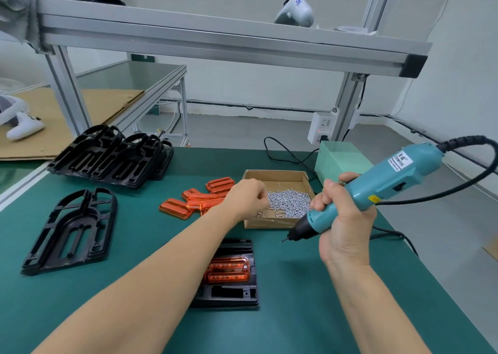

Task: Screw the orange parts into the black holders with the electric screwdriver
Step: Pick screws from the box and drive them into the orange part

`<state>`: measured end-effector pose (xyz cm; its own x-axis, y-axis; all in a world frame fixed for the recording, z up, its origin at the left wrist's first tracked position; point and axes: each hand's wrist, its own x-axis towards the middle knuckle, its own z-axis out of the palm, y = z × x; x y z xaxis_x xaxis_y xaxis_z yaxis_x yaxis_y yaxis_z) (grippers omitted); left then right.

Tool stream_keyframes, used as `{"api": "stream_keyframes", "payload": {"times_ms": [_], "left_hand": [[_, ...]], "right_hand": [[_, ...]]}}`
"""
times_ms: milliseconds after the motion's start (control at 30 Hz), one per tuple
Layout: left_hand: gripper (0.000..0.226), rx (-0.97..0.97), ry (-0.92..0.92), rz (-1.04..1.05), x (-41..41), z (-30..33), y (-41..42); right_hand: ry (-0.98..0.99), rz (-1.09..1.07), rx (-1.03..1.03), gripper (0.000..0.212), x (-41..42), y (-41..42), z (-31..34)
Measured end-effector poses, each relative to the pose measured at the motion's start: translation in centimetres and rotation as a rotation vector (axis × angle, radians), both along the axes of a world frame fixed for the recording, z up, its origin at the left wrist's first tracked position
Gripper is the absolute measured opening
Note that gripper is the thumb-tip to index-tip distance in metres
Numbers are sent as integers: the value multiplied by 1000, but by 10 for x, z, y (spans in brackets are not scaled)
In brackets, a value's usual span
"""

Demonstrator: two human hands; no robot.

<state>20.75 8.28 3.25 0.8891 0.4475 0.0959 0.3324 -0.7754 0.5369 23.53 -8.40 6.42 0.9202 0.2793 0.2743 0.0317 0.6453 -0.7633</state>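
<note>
My right hand (342,219) grips the teal electric screwdriver (377,189), its bit (284,240) pointing down-left above the mat. My left hand (248,197) reaches into the cardboard box (275,223) of small silver screws (289,202), fingers curled at the pile; whether it pinches a screw is hidden. Near me lies a black holder (229,294) with an orange part (229,270) seated in it, partly covered by my left forearm. Several loose orange parts (194,200) lie left of the box.
A single black holder (72,232) lies at the left, and a stack of black holders (113,156) stands behind it. A green power box (339,159) sits behind the screw box. The screwdriver's black cable (458,189) loops to the right. An aluminium frame beam (215,43) crosses overhead.
</note>
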Motion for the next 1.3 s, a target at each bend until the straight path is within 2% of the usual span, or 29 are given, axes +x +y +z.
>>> {"api": "stream_keyframes", "payload": {"times_ms": [133,233,567,767,1067,1300], "left_hand": [[8,-302,-181,86,-8,-4,1],[13,-524,-324,141,-14,-9,1],[10,-824,-515,182,-35,8,-5],[15,-1460,-648,163,-71,10,-22],[13,-1764,-675,314,-127,-2,-42],[15,-2021,-728,313,-137,-5,-64]], "right_hand": [[-2,11,-2,21,-2,3,-1],[-7,21,0,22,-3,5,0],[2,40,44,20,-8,11,6],[26,71,107,19,-13,10,16],[26,184,188,18,-36,16,28],[11,269,245,18,-57,26,37]]}}
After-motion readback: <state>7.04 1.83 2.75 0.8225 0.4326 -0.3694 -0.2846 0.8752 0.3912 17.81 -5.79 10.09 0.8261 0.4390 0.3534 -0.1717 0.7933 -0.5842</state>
